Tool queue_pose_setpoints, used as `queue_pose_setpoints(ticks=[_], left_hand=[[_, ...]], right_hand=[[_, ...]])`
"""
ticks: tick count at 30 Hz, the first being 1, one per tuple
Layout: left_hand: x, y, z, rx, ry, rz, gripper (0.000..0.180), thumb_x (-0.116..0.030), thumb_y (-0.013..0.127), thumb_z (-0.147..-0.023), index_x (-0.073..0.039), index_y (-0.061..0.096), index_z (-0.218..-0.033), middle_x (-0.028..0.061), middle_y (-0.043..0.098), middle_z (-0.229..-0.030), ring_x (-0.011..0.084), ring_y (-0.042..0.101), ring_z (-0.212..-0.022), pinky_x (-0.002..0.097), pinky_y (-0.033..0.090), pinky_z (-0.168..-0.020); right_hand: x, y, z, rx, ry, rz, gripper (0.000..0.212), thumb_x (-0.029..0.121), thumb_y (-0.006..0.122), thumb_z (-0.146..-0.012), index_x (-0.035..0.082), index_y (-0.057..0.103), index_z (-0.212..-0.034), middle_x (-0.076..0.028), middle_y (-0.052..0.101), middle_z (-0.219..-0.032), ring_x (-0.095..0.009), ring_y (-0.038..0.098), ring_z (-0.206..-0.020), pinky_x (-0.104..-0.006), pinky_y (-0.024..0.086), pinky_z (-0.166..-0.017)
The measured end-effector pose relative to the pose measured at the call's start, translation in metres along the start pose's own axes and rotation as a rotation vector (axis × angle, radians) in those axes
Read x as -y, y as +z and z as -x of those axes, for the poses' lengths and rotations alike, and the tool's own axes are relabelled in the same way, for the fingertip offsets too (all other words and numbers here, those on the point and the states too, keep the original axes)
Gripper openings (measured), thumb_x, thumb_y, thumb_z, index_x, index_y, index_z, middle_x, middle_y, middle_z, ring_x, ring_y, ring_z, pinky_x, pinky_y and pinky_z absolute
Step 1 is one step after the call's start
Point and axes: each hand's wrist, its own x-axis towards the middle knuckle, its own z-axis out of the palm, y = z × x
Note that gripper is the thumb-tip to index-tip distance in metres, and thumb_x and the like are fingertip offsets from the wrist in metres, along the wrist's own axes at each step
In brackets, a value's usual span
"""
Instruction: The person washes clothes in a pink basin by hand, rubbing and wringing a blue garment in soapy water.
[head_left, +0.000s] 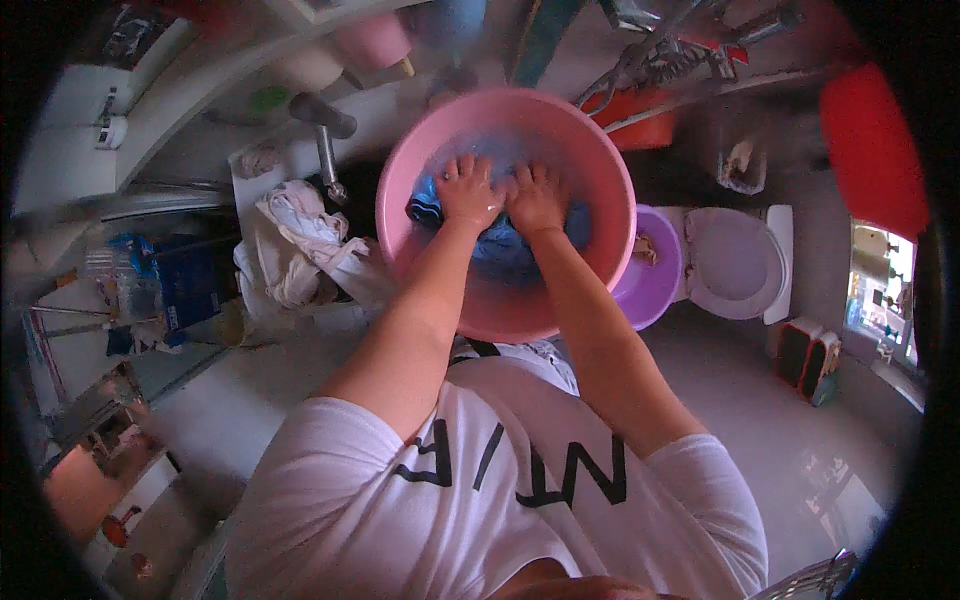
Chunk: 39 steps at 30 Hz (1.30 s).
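Both hands are inside a large pink basin (400, 190) that holds cloudy water and dark blue clothing (505, 248). My left hand (468, 192) lies on the wet cloth with its fingers spread toward the far side. Beside it, my right hand (537, 198) presses down on the same clothing, its fingers also apart. The two thumbs nearly meet in the middle. A striped edge of the clothing (425, 203) shows to the left of my left hand. Part of the clothing is hidden under the hands and the water.
A purple basin (660, 290) stands just right of the pink one, partly behind it. Beyond it is a white toilet (738, 260). Pale laundry (305, 245) lies in a heap at the left, near a tap (328, 155). A red bucket-like object (640, 118) sits behind the basin.
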Motion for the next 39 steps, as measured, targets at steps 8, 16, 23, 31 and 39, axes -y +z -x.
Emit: queue_pose_setpoints(ticks=[8, 16, 23, 31, 39], left_hand=[[0.005, -0.020, -0.031, 0.145, -0.546, 1.274, 0.045, -0.042, 0.059, -0.078, -0.008, 0.059, -0.106, 0.0088, 0.059, -0.107, 0.0284, 0.053, -0.098, 0.0398, 0.042, -0.088], [0.046, -0.071, 0.020, 0.224, -0.504, 1.727, 0.041, -0.048, 0.057, -0.081, -0.010, 0.063, -0.093, 0.0027, 0.059, -0.095, 0.0147, 0.052, -0.087, 0.0323, 0.042, -0.077], [0.037, -0.071, 0.031, 0.051, -0.326, 0.486, 0.041, -0.039, 0.054, -0.083, -0.004, 0.060, -0.103, 0.0206, 0.059, -0.105, 0.0358, 0.052, -0.104, 0.0412, 0.041, -0.089], [-0.004, 0.001, 0.033, -0.045, -0.093, 0.146, 0.054, -0.048, 0.047, -0.087, -0.019, 0.043, -0.131, 0.0191, 0.037, -0.136, 0.0399, 0.034, -0.124, 0.0591, 0.026, -0.096], [0.006, 0.020, 0.016, 0.037, -0.107, 0.131, 0.048, -0.037, 0.055, -0.083, -0.013, 0.046, -0.125, 0.0188, 0.050, -0.119, 0.0361, 0.047, -0.109, 0.0519, 0.037, -0.089]], right_hand=[[-0.017, -0.016, -0.010, 0.326, 0.549, -0.666, 0.045, 0.033, 0.058, -0.084, 0.002, 0.054, -0.117, -0.017, 0.056, -0.118, -0.035, 0.053, -0.106, -0.0452, 0.041, -0.090], [-0.003, -0.123, 0.005, 0.237, 0.410, -1.538, 0.027, 0.016, 0.063, -0.081, 0.003, 0.059, -0.104, -0.003, 0.062, -0.091, -0.013, 0.058, -0.081, -0.0271, 0.047, -0.074], [0.008, -0.137, 0.028, 0.293, 0.096, -1.074, 0.029, 0.022, 0.064, -0.077, 0.001, 0.060, -0.096, -0.006, 0.061, -0.084, -0.015, 0.056, -0.077, -0.0273, 0.044, -0.070], [0.012, -0.066, 0.023, -0.221, 0.173, -0.192, 0.051, 0.037, 0.053, -0.085, 0.013, 0.044, -0.129, -0.016, 0.039, -0.135, -0.039, 0.039, -0.121, -0.0521, 0.036, -0.094], [-0.002, -0.011, -0.005, 0.131, 0.054, -0.012, 0.036, 0.039, 0.045, -0.089, 0.010, 0.055, -0.108, -0.020, 0.052, -0.114, -0.040, 0.054, -0.100, -0.0486, 0.047, -0.080]])
